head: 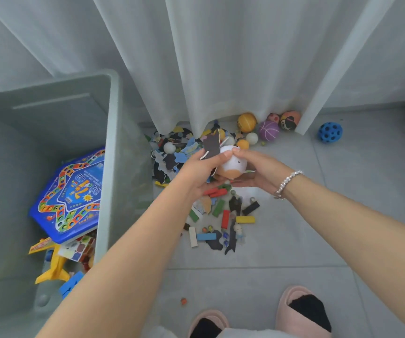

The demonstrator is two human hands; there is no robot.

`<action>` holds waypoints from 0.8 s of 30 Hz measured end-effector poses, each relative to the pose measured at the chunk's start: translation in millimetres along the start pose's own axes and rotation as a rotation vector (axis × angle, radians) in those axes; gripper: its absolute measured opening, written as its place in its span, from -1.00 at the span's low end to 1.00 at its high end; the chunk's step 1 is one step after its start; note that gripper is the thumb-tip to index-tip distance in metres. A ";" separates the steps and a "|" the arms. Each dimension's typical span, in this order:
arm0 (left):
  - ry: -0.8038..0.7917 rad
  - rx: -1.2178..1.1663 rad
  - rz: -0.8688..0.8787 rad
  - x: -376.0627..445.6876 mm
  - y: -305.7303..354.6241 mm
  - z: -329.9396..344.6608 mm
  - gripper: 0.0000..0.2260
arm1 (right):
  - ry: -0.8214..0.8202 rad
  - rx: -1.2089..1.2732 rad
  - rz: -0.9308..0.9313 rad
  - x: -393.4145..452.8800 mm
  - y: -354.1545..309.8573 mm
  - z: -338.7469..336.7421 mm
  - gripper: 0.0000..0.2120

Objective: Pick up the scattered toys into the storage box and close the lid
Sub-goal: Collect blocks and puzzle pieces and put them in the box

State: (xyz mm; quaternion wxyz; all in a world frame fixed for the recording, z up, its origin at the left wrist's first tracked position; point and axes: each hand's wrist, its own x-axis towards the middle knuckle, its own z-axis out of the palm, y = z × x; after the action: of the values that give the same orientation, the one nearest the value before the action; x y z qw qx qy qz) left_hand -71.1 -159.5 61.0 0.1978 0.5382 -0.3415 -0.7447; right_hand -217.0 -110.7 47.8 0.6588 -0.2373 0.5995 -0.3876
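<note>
Right now I see both hands holding toys above the floor pile, beside the storage box.

My left hand point(197, 170) grips a white-and-orange round toy point(233, 164) together with dark puzzle pieces point(211, 145), fingers curled round them; my right hand point(257, 170) pinches the same toy at its top, thumb and fingertips on it. Below lie scattered toys: coloured wooden blocks point(225, 217), marbles and more puzzle pieces on the grey floor point(282, 240). Near the white curtain point(221, 57) sit a yellow ball point(246, 122), a purple ball point(268, 131) and a blue holed ball point(330, 132). Left of the pile stands the open grey storage box point(113, 142), holding a blue board game point(72, 193) and a yellow toy plane point(55, 267).
</note>
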 end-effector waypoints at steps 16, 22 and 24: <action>0.215 -0.016 0.321 -203.8 91.1 -165.9 -0.68 | -0.274 -0.228 -0.211 -88.1 -97.6 230.8 -0.57; 0.317 -0.164 0.100 -204.2 40.4 -227.5 -0.76 | -0.357 -0.146 0.100 -75.4 -51.0 297.5 -0.65; 0.352 -0.185 0.063 -198.5 23.8 -234.2 -0.62 | -0.322 0.002 0.223 -70.8 -39.2 303.3 -0.66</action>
State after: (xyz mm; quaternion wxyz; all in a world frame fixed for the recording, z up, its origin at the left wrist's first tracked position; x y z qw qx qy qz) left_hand 214.5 -113.7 166.6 0.3262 0.6287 -0.2482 -0.6608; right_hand 70.9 -123.5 172.3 0.7853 -0.2278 0.5086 -0.2697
